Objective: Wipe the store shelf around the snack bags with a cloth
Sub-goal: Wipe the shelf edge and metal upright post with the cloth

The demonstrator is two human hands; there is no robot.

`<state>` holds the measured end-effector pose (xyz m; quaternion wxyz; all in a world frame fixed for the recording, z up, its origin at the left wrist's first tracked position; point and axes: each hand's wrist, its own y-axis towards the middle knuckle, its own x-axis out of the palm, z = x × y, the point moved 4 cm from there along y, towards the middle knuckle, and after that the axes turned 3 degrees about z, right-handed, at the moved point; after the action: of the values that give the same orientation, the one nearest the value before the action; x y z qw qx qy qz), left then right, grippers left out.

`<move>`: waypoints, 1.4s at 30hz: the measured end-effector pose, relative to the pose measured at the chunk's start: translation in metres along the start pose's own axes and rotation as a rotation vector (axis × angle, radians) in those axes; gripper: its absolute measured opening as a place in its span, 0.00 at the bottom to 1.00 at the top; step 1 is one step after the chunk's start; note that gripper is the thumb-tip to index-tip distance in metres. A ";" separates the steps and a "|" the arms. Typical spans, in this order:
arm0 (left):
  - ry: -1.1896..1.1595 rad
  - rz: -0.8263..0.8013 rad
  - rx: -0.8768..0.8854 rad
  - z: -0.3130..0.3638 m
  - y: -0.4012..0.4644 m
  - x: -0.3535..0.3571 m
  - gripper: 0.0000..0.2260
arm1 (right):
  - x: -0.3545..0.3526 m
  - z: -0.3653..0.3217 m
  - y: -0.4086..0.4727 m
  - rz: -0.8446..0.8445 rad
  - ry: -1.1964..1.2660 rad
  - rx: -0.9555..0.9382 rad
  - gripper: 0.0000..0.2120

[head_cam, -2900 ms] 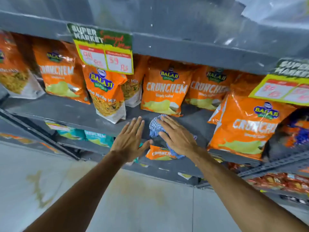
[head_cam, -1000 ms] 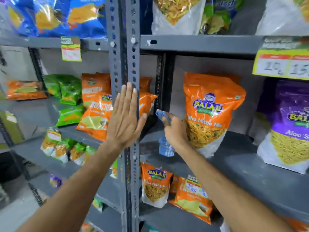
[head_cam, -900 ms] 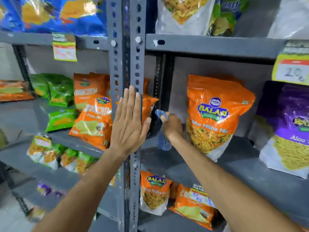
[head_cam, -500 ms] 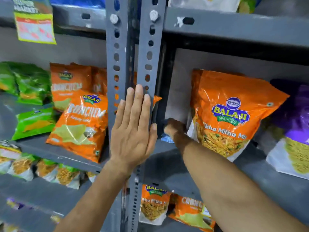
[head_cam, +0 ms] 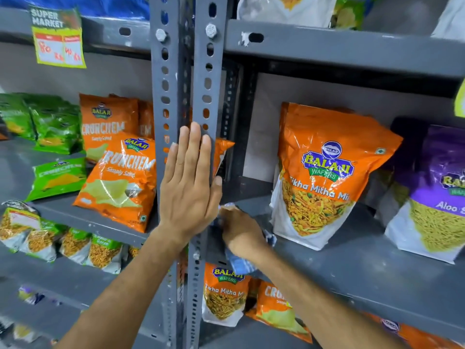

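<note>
Left hand: the left hand (head_cam: 188, 190) is lying flat and fully open, fingers together, pressing against the grey perforated upright post (head_cam: 205, 79) of the rack and holding nothing.
Right hand: the right hand (head_cam: 240, 231) is curling closed around the blue checked cloth (head_cam: 239, 264), pressing it onto the grey shelf (head_cam: 352, 263) at its front left corner, just beside the post.
Cloth: it is bunching under the palm, with one end peeking out above the knuckles and the other hanging over the shelf's front edge.
Nearest snack bag: an orange Tikha Mitha Mix bag (head_cam: 327, 172) is standing upright on the same shelf, just to the right of the right hand and not touching it.
Further right: a purple Aloo bag (head_cam: 437, 192) is standing near the orange one, partly cut off by the frame edge.
Left bay: orange Crunchem bags (head_cam: 118, 177) and green bags (head_cam: 50, 122) are leaning on the neighbouring shelf beyond the post.
Below: a smaller Tikha Mitha bag (head_cam: 224, 295) is sitting on the lower shelf, under the cloth.
Price tag: a yellow supermarket label (head_cam: 59, 39) is hanging from the upper left shelf edge.
</note>
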<state>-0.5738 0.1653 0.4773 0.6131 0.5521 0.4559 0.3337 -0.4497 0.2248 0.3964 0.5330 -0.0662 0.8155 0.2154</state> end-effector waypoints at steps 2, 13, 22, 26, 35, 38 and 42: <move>-0.001 0.001 -0.002 0.001 0.000 0.000 0.31 | -0.007 0.001 -0.013 -0.001 0.205 0.090 0.15; 0.010 0.029 0.009 -0.001 -0.002 0.004 0.32 | -0.012 0.089 0.147 0.315 0.162 0.575 0.15; 0.008 0.030 0.005 -0.003 -0.002 0.005 0.31 | 0.021 0.047 0.143 0.014 -0.195 0.288 0.16; 0.012 0.020 0.000 -0.002 -0.003 0.004 0.32 | 0.029 0.013 0.075 -0.044 -0.122 0.074 0.19; 0.020 0.013 0.007 -0.001 -0.002 0.001 0.31 | -0.031 -0.009 -0.012 0.076 0.160 0.150 0.20; 0.023 0.013 0.008 -0.002 -0.002 0.001 0.32 | -0.036 0.013 0.049 0.356 0.091 0.143 0.19; 0.022 0.017 0.013 -0.003 -0.002 0.003 0.32 | -0.023 0.044 0.092 0.260 -0.106 0.413 0.13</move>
<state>-0.5757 0.1683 0.4745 0.6017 0.5563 0.4600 0.3420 -0.4339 0.3234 0.4276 0.5450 0.1611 0.8148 0.1140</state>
